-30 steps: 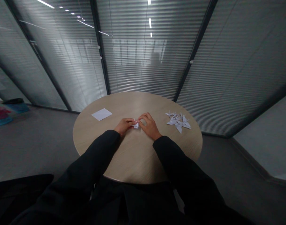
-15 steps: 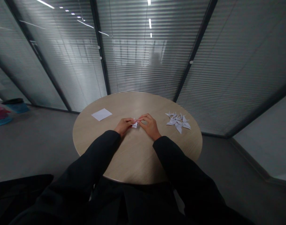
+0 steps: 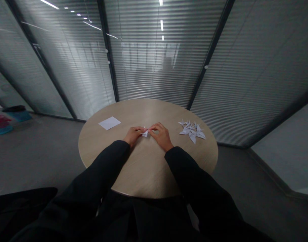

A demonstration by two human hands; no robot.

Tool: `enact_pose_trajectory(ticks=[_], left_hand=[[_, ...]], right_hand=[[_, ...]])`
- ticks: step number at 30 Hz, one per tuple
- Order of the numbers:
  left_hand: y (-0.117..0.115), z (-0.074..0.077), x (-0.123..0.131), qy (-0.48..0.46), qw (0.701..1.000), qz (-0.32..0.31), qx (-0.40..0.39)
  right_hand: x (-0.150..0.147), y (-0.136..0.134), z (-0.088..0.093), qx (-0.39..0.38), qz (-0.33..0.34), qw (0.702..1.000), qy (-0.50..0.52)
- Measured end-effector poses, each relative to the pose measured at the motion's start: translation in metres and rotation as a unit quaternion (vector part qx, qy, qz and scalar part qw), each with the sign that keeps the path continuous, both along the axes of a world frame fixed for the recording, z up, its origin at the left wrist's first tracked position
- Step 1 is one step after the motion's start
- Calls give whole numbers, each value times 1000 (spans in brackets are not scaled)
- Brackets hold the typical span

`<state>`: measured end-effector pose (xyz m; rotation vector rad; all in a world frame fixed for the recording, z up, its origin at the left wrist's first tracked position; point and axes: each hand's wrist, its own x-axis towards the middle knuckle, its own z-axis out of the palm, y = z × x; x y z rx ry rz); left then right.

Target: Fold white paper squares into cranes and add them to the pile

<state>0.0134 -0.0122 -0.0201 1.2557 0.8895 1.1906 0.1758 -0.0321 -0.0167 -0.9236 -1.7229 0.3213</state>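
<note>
Note both dark sleeves (image 3: 102,168) stretched forward over the round table (image 3: 141,171), converging near its middle. Observe left hand (image 3: 133,135) with fingers curled inward, pinching a small folded paper (image 3: 145,133) from its left. Observe right hand (image 3: 162,135) with palm angled inward, fingers bent, thumb and fingertips drawn together on the paper's right side. Locate this paper between both sets of fingertips, upper part covered by them. Find a flat white sheet (image 3: 109,123) to the left, well apart; folded paper figures (image 3: 191,130) clustered to the right; blinds (image 3: 151,80) beyond the far edge.
</note>
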Motion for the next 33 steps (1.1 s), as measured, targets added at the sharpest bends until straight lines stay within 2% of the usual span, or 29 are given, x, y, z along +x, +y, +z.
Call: enact_pose_trajectory(ticks=[11, 17, 23, 33], left_hand=[[1, 4, -3, 24, 996, 20, 79], [1, 7, -4, 21, 995, 43, 92], [4, 4, -5, 42, 979, 51, 191], [6, 1, -7, 91, 955, 66, 276]], right_hand=[[-4, 0, -2, -72, 28, 996, 41], [-4, -1, -2, -93, 28, 994, 43], [-4, -2, -1, -63, 13, 996, 60], [-3, 2, -4, -134, 65, 982, 119]])
